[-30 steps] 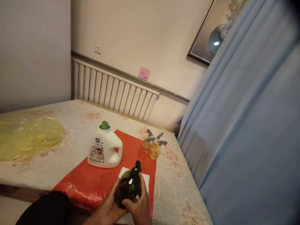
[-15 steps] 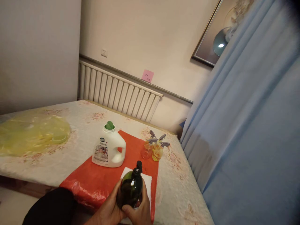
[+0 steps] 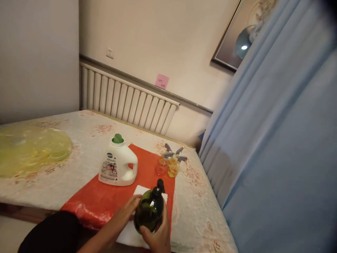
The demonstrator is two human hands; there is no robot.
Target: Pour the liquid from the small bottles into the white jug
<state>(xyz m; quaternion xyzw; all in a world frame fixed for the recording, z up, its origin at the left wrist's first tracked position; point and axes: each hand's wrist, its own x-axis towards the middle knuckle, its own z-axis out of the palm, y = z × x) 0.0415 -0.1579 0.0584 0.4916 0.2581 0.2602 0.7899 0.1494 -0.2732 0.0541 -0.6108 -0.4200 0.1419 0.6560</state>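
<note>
Cupping green pump bottle (image 3: pixel 149 211), right hand (image 3: pixel 158 235)

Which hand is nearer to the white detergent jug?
Left. The left hand lies on the white paper beside the green pump bottle, just in front of the white detergent jug; the right hand grips the bottle from below, farther away.

The right hand (image 3: pixel 157 236) sits at six o'clock in the head view, palm turned inward, its fingers (image 3: pixel 145 231) and thumb curled closed in a grip. The left hand (image 3: pixel 131 205) lies at its ten o'clock, fingers extended flat, the bare forearm running back toward seven o'clock into a dark sleeve.
</note>
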